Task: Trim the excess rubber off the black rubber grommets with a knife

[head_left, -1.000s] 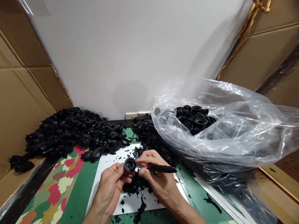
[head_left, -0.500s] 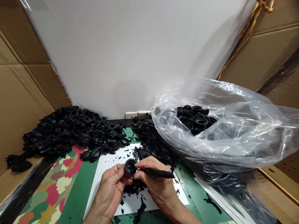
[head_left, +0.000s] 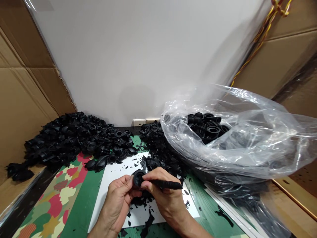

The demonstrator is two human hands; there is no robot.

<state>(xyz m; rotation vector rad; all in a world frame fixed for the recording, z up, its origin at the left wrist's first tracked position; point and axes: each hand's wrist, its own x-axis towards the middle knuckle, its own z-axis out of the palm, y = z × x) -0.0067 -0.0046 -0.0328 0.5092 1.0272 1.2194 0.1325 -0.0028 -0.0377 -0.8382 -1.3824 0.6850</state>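
Part: you have the black cup (head_left: 138, 178) above the white sheet (head_left: 107, 190), at the near middle of the bench (head_left: 83, 201).
Opening: its round hollow faces up toward you, turned somewhat to your right.
Cup axis: the cup is squat; the line through its hollow runs roughly toward your eyes.
Left hand: your left hand (head_left: 118, 195) pinches the cup's left rim, thumb on top, fingers curled beneath.
Right hand: your right hand (head_left: 166, 195) grips the black tool (head_left: 169, 184) between thumb and fingers, right at the cup's edge.
Tool axis: nearly level, its blunt end to your right, the other end toward the hollow; your fingers hide the tip.
Around: scraps (head_left: 160, 155) beyond your hands, a heap (head_left: 66, 142) far left, a clear bag (head_left: 237, 152) on the right.
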